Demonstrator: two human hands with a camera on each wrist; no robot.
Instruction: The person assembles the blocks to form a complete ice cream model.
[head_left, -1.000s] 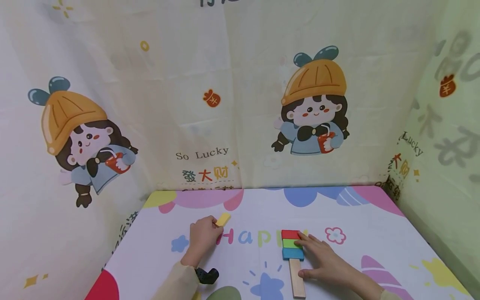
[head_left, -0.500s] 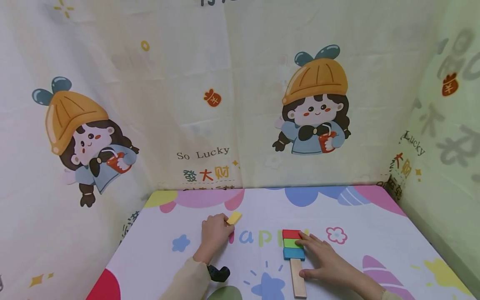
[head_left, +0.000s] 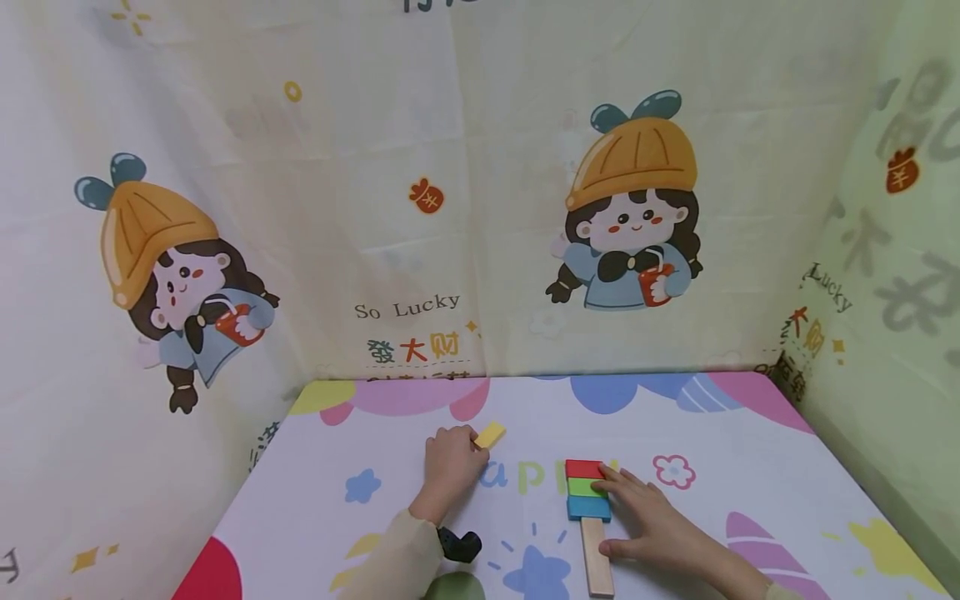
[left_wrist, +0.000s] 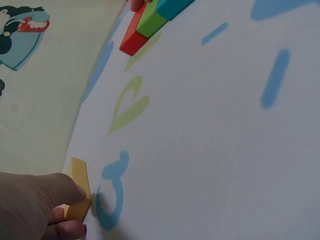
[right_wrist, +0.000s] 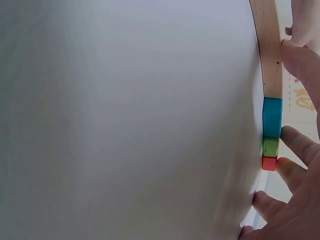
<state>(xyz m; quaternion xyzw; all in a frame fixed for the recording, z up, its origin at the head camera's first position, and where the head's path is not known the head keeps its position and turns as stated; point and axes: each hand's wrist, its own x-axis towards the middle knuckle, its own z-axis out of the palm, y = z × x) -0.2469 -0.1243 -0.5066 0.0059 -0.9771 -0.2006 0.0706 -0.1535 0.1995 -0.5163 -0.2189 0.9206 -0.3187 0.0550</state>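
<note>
A yellow block [head_left: 491,436] is pinched between the thumb and fingers of my left hand [head_left: 452,465], above or on the far middle of the table; in the left wrist view the thumb lies across the yellow block [left_wrist: 78,190]. To the right, a red block [head_left: 583,469], a green block [head_left: 583,487] and a blue block [head_left: 588,507] lie in a touching row. Below the blue one a plain wooden strip [head_left: 597,558] extends toward me. My right hand [head_left: 647,521] has spread fingers, with fingertips touching the red and green blocks and the thumb against the strip.
The white printed tablecloth [head_left: 420,517] bears coloured shapes and letters. Behind it hangs a cream cloth [head_left: 495,250] with cartoon figures, which also closes off both sides. A black strap piece [head_left: 460,545] sits at my left wrist.
My left hand has moved to the right with the yellow block, nearer to the row of blocks. The right hand and the blocks it touches have stayed in place.
</note>
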